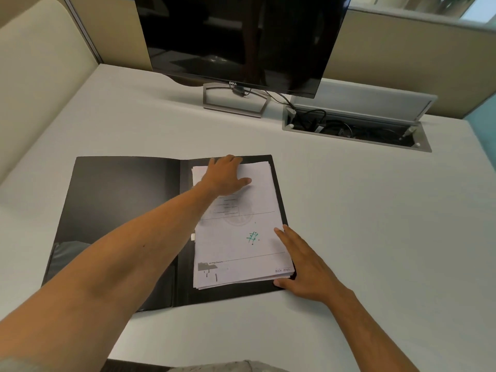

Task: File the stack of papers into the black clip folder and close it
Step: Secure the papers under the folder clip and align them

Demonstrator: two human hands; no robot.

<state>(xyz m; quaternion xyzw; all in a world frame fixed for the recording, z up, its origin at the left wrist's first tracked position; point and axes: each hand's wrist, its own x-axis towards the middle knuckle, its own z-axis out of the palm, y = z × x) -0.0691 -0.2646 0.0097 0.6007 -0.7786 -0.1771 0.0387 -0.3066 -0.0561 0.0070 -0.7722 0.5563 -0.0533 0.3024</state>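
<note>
The black clip folder (120, 210) lies open flat on the white desk, its left cover bare. A stack of papers (241, 245) with printed text and a green scribble sits on the folder's right half. My left hand (224, 175) reaches across and presses flat on the top of the stack, fingers at its far edge. My right hand (303, 261) lies with straight fingers against the stack's right edge, thumb at the lower right corner. The clip itself is hidden under the papers and my left arm.
A dark monitor (241, 41) on a metal stand (233, 103) is at the back of the desk (375, 210). To its right an open cable tray (354, 127) holds wires. Beige partition walls enclose the desk at left and back.
</note>
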